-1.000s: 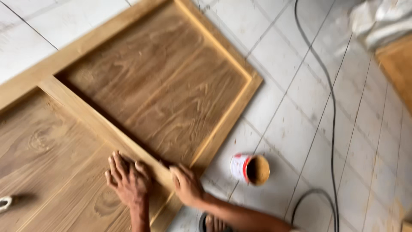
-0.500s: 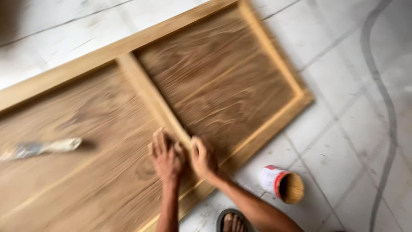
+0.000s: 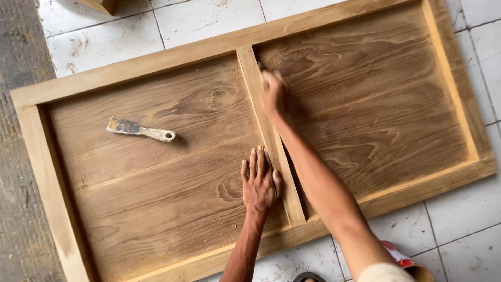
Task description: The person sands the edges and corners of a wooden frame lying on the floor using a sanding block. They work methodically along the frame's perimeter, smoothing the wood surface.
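Observation:
A wooden door panel point(image 3: 156, 198) lies flat on a tiled floor, with a pale frame and a pale middle rail point(image 3: 261, 104) between two darker grained fields. My left hand point(image 3: 259, 184) rests flat on the left field, fingers spread, touching the rail's lower part. My right hand point(image 3: 272, 93) reaches far up along the rail's right edge, fingers closed and blurred; I cannot tell whether it holds anything. A putty knife point(image 3: 140, 130) with a pale handle lies loose on the left field, apart from both hands.
White floor tiles point(image 3: 198, 18) surround the panel. A rough grey strip point(image 3: 21, 156) runs down the left. A small tin point(image 3: 407, 263) with a red and white label stands at the bottom right, partly behind my right arm. A wooden piece point(image 3: 99, 5) shows at the top.
The view has swung so the whole panel shows. My right hand has slid from beside the left hand up along the rail. My left hand stays flat near the rail's lower part.

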